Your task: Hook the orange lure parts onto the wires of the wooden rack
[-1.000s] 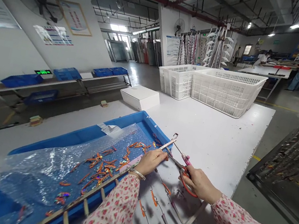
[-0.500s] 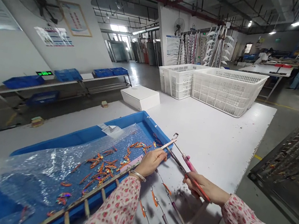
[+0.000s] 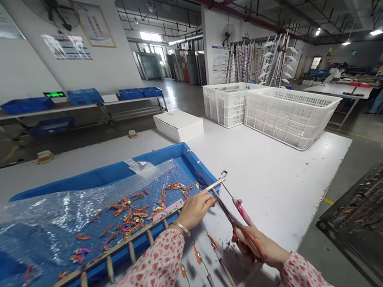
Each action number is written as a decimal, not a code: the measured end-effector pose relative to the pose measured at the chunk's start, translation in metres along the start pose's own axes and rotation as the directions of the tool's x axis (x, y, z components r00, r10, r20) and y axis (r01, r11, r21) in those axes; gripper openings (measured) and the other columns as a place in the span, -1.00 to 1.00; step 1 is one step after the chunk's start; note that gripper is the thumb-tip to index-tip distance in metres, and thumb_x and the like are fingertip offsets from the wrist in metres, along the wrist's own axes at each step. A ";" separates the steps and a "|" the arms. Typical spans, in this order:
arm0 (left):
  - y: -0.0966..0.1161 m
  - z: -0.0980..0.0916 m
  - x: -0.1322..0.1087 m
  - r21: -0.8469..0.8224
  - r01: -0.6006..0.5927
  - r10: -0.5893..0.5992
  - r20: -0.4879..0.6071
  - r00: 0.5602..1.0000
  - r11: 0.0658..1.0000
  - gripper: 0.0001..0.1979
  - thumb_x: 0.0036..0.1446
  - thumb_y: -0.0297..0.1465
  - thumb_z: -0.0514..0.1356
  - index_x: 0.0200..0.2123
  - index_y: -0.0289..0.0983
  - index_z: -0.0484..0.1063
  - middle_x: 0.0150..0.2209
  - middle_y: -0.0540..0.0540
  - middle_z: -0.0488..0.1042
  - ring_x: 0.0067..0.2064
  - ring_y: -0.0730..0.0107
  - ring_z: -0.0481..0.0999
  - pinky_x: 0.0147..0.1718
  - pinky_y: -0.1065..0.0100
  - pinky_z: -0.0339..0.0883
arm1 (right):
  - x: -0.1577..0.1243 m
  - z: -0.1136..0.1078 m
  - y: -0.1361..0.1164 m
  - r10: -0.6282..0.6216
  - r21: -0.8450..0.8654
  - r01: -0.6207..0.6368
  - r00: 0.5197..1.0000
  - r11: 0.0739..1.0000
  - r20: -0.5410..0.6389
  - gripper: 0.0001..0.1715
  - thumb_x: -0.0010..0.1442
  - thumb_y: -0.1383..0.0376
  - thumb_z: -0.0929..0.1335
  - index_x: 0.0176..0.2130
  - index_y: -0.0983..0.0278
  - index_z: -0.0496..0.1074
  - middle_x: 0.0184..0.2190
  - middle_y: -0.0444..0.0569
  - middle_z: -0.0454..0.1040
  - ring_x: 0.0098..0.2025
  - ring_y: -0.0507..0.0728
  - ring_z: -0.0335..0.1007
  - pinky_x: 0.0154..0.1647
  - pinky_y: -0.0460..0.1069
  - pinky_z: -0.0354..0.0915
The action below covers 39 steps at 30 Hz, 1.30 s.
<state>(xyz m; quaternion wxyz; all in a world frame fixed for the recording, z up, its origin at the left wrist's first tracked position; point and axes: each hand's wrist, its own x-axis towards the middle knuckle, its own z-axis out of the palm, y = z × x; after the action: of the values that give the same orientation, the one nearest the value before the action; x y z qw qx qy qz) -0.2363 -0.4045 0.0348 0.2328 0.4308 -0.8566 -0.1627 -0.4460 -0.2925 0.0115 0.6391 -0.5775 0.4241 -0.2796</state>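
My left hand (image 3: 196, 210) is closed around the far end of a wooden-and-metal rack (image 3: 134, 237), which rests along the blue tray's edge. Its fingertips are pressed together, and whatever small piece they may pinch is hidden. In my right hand (image 3: 251, 243) are long-nose pliers (image 3: 226, 210) with red handles; their dark jaws reach to the left fingertips. Whether the jaws grip anything cannot be made out. A pink stick-like piece (image 3: 244, 213) extends from the rack's end beside the pliers. Small orange fish-shaped pieces (image 3: 197, 253) sit on wires strung across the rack.
A blue tray (image 3: 72, 187) lined with bubble wrap holds many loose orange pieces (image 3: 132, 217). Beyond it are a white box (image 3: 179, 125) and white plastic baskets (image 3: 288, 118) on the table (image 3: 264, 171). A loaded rack (image 3: 371, 195) stands at right. People are in the background.
The handles of the pliers have shifted slightly down and left with my right hand, and look spread wider. My left hand stays at the rack's end, moving barely.
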 end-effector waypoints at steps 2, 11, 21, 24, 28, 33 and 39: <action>0.001 0.002 0.000 0.027 0.002 -0.002 -0.003 1.000 1.000 -0.64 0.22 -0.23 -0.10 -0.46 -0.23 0.38 -0.36 -0.04 0.40 -0.30 0.38 0.38 -0.32 0.38 0.15 | 0.003 0.002 0.001 0.043 0.034 -0.042 0.998 0.999 -0.034 -0.49 0.18 -0.12 0.14 -0.33 0.28 0.20 -0.57 -0.17 0.11 -0.67 -0.07 0.04 -0.72 -0.14 0.06; 0.006 0.006 0.001 0.154 0.040 -0.043 0.017 0.999 0.987 -0.65 0.23 -0.25 -0.09 -0.47 -0.22 0.38 -0.37 -0.02 0.39 -0.31 0.39 0.39 -0.34 0.37 0.12 | 0.002 0.003 0.000 -0.038 -0.256 -0.019 0.975 0.967 -0.217 -0.54 0.16 -0.04 0.22 -0.51 0.26 0.11 -0.56 -0.11 0.17 -0.53 0.02 0.13 -0.58 -0.07 0.11; 0.010 0.008 0.001 0.235 0.060 -0.065 0.016 0.998 0.970 -0.68 0.22 -0.31 -0.08 -0.46 -0.22 0.39 -0.37 -0.02 0.40 -0.30 0.41 0.38 -0.33 0.37 0.09 | 0.003 0.002 0.000 -0.134 -0.464 0.002 0.958 0.886 -0.252 -0.53 0.20 -0.03 0.16 -0.50 0.27 0.18 -0.50 -0.10 0.22 -0.39 0.08 0.23 -0.44 -0.05 0.17; 0.011 0.009 0.001 0.274 0.065 -0.073 0.020 0.997 0.960 -0.67 0.22 -0.29 -0.08 -0.48 -0.21 0.39 -0.38 -0.02 0.40 -0.31 0.40 0.37 -0.35 0.36 0.08 | 0.008 0.001 0.010 -0.199 -0.540 0.030 0.945 0.841 -0.258 -0.56 0.23 0.00 0.14 -0.48 0.27 0.18 -0.50 -0.10 0.23 -0.43 0.06 0.22 -0.46 -0.05 0.16; 0.011 0.010 0.002 0.295 0.065 -0.078 0.032 0.996 0.953 -0.66 0.22 -0.29 -0.09 -0.48 -0.21 0.40 -0.38 -0.03 0.40 -0.31 0.38 0.37 -0.37 0.35 0.07 | 0.014 0.002 0.019 -0.304 -0.642 0.085 0.922 0.762 -0.238 -0.59 0.26 0.05 0.12 -0.46 0.26 0.18 -0.56 -0.13 0.20 -0.50 0.03 0.18 -0.48 -0.06 0.13; 0.010 0.005 0.002 0.230 0.079 -0.098 0.072 0.993 0.970 -0.67 0.18 -0.34 -0.08 -0.48 -0.23 0.40 -0.38 -0.05 0.40 -0.30 0.38 0.37 -0.32 0.36 0.10 | 0.012 0.003 0.013 -0.321 -0.679 0.050 0.905 0.732 -0.280 -0.61 0.27 0.08 0.11 -0.45 0.27 0.19 -0.52 -0.10 0.26 -0.51 0.02 0.16 -0.48 -0.06 0.10; 0.006 -0.010 0.006 -0.034 0.054 -0.047 0.186 0.981 0.998 -0.64 0.16 -0.33 -0.14 -0.46 -0.24 0.41 -0.33 -0.04 0.42 -0.24 0.36 0.37 -0.21 0.36 0.15 | 0.003 -0.003 0.001 -0.317 -0.737 0.043 0.918 0.674 -0.237 -0.68 0.28 0.11 0.12 -0.21 0.30 0.23 -0.45 -0.06 0.33 -0.47 0.04 0.21 -0.46 -0.07 0.04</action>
<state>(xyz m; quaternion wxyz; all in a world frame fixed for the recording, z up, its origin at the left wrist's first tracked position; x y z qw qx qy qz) -0.2381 -0.4065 0.0473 0.1562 0.4309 -0.8600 -0.2245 -0.4473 -0.2959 0.0098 0.2456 -0.7620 0.5443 -0.2506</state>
